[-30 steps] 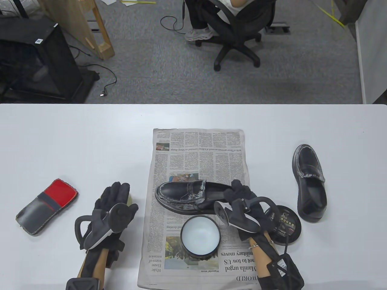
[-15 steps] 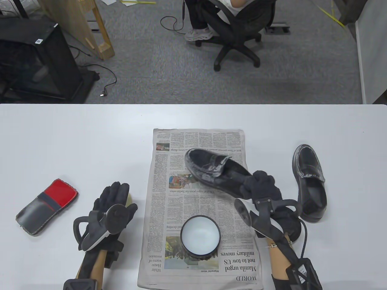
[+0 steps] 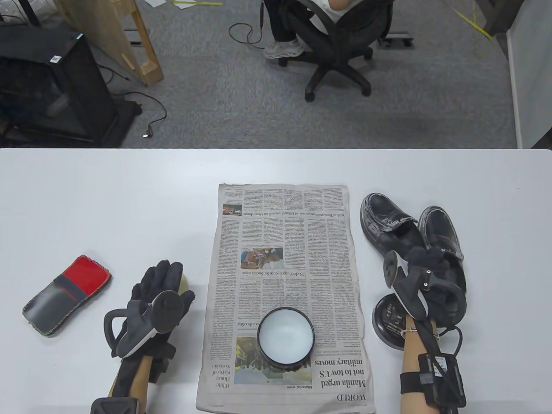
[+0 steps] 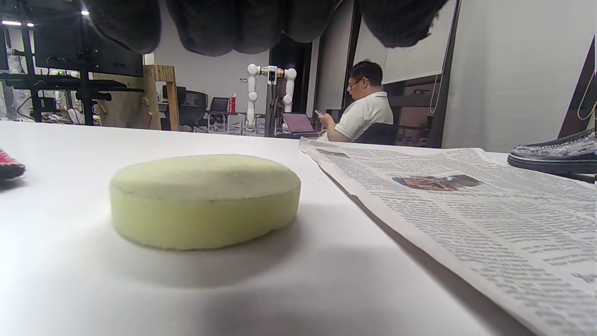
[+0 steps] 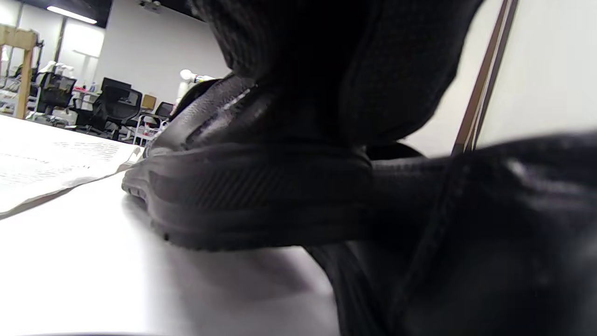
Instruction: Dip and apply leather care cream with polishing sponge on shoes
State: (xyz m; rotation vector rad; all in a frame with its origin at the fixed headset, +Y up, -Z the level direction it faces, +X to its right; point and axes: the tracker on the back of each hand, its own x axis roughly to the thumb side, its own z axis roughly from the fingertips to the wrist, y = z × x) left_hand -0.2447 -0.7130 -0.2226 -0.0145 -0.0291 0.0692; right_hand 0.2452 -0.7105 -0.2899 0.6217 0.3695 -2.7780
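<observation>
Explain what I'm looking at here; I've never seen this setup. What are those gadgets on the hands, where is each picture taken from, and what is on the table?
These are a person's two hands in black sensor gloves, each with a tracker strapped to its back; there is no robot. One camera looks down at the white table; one sits on each wrist. The left hand hovers over a pale yellow-green polishing sponge, which the left wrist view shows lying untouched. The right hand holds a cream-smeared black loafer at its heel, beside a second loafer. A newspaper lies in the middle with an open jar of cream on it. The jar's lid lies by the right wrist, and a red and grey cloth lies far left.
</observation>
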